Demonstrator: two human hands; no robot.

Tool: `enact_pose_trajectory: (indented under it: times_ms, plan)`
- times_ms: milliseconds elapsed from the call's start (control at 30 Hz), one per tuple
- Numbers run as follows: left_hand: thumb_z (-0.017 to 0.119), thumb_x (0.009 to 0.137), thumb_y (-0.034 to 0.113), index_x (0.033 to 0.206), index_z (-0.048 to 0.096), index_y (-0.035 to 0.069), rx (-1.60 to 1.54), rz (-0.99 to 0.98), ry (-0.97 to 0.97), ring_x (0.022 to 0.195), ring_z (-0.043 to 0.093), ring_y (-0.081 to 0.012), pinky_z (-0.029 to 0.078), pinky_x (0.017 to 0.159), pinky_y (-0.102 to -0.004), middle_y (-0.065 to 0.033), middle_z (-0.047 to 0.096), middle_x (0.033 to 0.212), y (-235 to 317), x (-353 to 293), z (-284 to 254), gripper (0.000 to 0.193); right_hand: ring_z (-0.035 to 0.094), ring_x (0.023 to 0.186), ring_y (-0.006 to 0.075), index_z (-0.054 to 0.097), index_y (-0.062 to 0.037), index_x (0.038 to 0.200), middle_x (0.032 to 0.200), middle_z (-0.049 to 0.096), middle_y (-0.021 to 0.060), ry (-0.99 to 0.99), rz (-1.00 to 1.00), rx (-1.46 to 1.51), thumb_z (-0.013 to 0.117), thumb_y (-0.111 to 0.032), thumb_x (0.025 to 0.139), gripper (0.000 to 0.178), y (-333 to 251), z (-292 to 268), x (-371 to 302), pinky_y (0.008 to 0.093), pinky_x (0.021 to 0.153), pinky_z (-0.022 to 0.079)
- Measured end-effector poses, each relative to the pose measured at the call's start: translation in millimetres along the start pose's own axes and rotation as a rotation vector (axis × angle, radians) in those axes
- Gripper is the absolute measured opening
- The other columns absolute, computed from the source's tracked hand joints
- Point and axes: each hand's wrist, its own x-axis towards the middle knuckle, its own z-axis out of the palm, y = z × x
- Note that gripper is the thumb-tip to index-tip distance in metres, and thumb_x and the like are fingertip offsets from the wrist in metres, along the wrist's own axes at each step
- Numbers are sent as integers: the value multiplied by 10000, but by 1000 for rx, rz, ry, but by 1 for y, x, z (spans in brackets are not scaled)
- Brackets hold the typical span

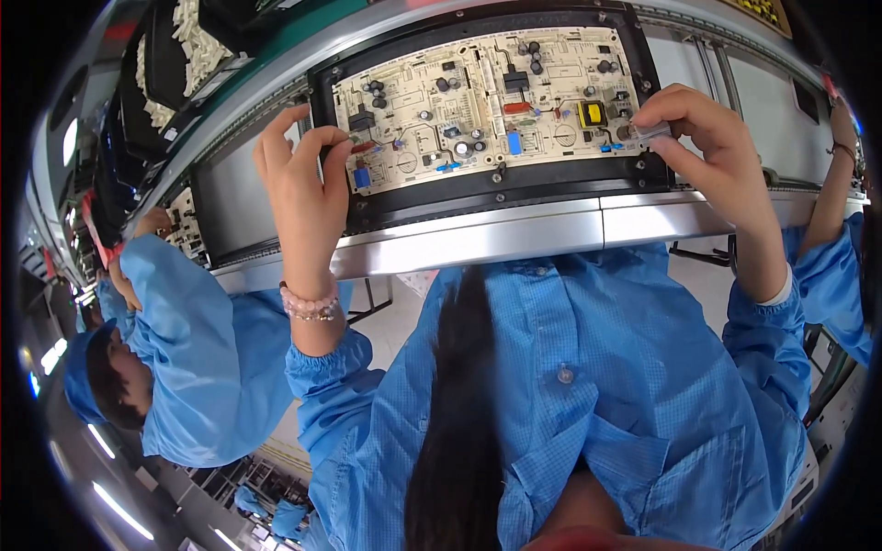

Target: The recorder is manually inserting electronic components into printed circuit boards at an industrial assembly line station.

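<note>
A cream double circuit board [441,110] lies in a black frame [560,190] before me. It carries dark cylinders, blue and red parts and a yellow-black transformer [592,114]. At the board's left edge is my left hand [303,174], thumb and index fingertip brought together near a red component [365,147]. What those fingertips hold, if anything, is hidden. My right hand [712,151] is over the frame's right side, pinching a small greyish, see-through part [652,132] between thumb and fingers beside the transformer.
A silver rail [478,243] runs along the near side of the line. Black bins [175,64] with white parts stand at the upper left. A co-worker in blue [211,349] works at another board [188,225] on the left; another person's arm [831,184] shows at right.
</note>
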Motion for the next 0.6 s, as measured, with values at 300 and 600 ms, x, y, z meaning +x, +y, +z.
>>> enact_pose_trajectory:
  times_ms: [300, 600]
  plan:
    - [719, 770, 81, 842, 700, 57, -67, -143, -43, 1164, 485, -341, 391, 963, -426, -128, 575, 1217, 4, 0, -8, 78, 569, 927, 160, 630, 17, 1049, 1014, 607, 102, -15, 38, 11, 584, 41, 820, 235, -1, 10, -10, 262, 764, 438]
    - [713, 756, 40, 835, 692, 74, 64, 115, -69, 1174, 491, -352, 399, 965, -439, -97, 579, 1188, 3, -1, 1, 89, 579, 847, 153, 643, 7, 1015, 981, 625, 104, -14, -9, -62, 593, 30, 809, 214, -5, 14, -8, 253, 694, 435]
